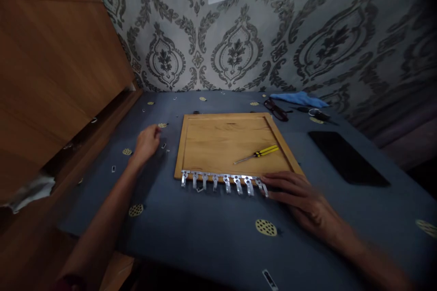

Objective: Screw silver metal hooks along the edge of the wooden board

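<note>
A wooden panel [218, 138] with a raised frame lies flat on the dark patterned cloth. Along its near edge runs a metal hook rail [221, 177] with several silver hooks hanging over the side. My right hand [303, 198] grips the rail's right end, fingers extended against the last hook and the panel's edge. On the panel rests a screwdriver [257, 153] with a yellow and black handle, its tip pointing left. Left of the panel, apart from it, my left hand [146, 144] is closed just above the cloth; whatever its curled fingers hold is hidden.
Glasses [277, 110], a blue cloth [300, 98] and keys [317, 114] lie at the back right. A black flat device [346, 157] sits farther right. A wooden cabinet [58, 63] borders the left side, and a patterned wall [235, 50] stands behind.
</note>
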A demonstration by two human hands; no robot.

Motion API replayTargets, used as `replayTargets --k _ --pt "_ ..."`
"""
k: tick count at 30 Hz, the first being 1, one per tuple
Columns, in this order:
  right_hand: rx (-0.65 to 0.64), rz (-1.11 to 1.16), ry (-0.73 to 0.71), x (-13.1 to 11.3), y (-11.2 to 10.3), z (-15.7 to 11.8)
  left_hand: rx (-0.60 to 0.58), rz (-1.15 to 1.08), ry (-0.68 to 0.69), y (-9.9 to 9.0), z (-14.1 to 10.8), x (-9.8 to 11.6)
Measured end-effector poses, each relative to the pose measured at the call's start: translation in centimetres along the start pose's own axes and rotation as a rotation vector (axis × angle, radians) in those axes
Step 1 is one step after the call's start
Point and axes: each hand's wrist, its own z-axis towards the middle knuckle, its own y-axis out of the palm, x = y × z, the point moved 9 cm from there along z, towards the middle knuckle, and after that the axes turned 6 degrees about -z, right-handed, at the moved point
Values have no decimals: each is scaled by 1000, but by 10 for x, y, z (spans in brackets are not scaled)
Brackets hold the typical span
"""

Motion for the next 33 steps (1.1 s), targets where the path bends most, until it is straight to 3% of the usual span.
replayTargets --k 3,6,19,24,28,33 --pt "10 -10 -5 -1 -1 1 0 54 -92 0 4 -38" --pt "2 -1 8 0 -1 1 -31 80 -107 5 4 -51" --pt "3 43 61 1 -3 0 -110 288 -61 21 15 -39" --pt "22 38 38 -2 -4 1 -158 281 -84 17 19 -40" --pt "28 38 16 -3 -5 1 -196 199 -6 14 12 -15" --pt "9 35 29 -3 -3 0 -285 41 208 24 -12 57"
